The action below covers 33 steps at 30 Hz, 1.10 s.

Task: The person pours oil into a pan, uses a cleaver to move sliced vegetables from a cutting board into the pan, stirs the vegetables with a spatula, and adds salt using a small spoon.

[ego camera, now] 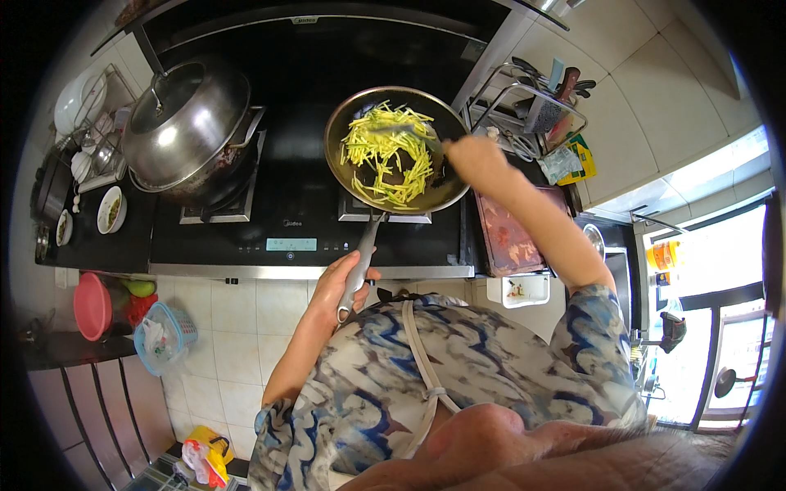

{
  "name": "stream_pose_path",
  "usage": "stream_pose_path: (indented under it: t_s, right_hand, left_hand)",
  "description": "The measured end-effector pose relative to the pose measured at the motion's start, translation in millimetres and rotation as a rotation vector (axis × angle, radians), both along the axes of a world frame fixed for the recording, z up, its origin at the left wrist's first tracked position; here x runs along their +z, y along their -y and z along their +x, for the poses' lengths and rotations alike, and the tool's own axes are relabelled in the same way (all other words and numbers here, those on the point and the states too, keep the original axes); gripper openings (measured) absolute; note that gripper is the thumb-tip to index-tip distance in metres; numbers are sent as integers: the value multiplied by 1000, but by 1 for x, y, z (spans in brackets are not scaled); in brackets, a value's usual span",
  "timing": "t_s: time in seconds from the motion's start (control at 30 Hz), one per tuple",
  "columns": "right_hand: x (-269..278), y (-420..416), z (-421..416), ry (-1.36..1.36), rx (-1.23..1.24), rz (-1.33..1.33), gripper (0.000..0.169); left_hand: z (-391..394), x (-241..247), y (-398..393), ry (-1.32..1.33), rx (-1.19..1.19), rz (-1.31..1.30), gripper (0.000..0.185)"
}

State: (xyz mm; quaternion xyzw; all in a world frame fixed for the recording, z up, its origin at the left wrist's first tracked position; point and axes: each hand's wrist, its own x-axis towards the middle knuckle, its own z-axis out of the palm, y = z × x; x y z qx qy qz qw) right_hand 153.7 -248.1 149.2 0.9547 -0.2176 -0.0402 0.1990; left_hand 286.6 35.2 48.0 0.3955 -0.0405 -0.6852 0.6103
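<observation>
A dark frying pan with a pale rim sits over the right burner of a black Midea gas stove. Its grey handle points toward me, and my left hand is wrapped around it. Inside the pan lie thin green-yellow vegetable strips, spread in a loose ring with some dark bottom showing. My right hand reaches over the pan's right edge, gripping a spatula whose blade is blurred among the strips. The end of the spatula's handle is hidden by my fist.
On the left burner stands a wok under a domed steel lid. Small bowls and a dish rack are farther left. Right of the stove are a worn cutting board, a knife rack and a white bin.
</observation>
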Motion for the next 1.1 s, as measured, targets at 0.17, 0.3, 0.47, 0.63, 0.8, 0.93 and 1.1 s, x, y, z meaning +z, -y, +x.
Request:
stream_pose_path:
  t_s: [0.17,0.3,0.47,0.63,0.8,0.93,1.1]
  right_hand:
    - [36,-23,-38,-42,57,85,26]
    - [94,-45,-64,-104,88,113,23]
    - [47,-53,-32,-112,92,79,9]
    - [49,5,-34,-16,-234,154,12]
    - [12,74,-58,263,-407,576,22]
    - [-15,61,-27,337,-410,1054,28]
    - [1,49,-29,316,-88,461,26]
  left_hand:
    - [3,-1,-2,7,19,21,38]
    - [3,-2,-3,19,19,22,40]
    - [4,-5,-2,-17,-2,9,41]
    - [6,-7,-3,18,4,19,42]
    - [2,-5,0,10,-2,11,42]
    - [1,-4,-1,47,-10,9,41]
    - [2,-7,-4,38,22,5,42]
